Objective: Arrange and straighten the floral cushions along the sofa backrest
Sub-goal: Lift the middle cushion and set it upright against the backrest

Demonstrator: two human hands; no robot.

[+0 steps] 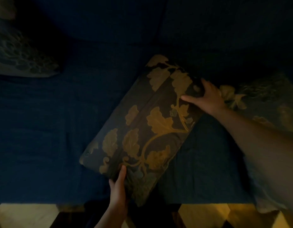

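A dark floral cushion (142, 129) with gold leaf patterns lies tilted on the blue sofa seat (43, 137), its long side running from near left to far right. My left hand (118, 190) grips its near edge. My right hand (208, 97) holds its far right corner. A second floral cushion (264, 102) lies at the right, partly hidden behind my right forearm. A third patterned cushion (19, 53) rests at the far left against the backrest (109, 18).
The scene is very dim. The sofa's front edge runs along the bottom, with a yellow and dark patterned floor (216, 216) below it. The left half of the seat holds only the far-left cushion.
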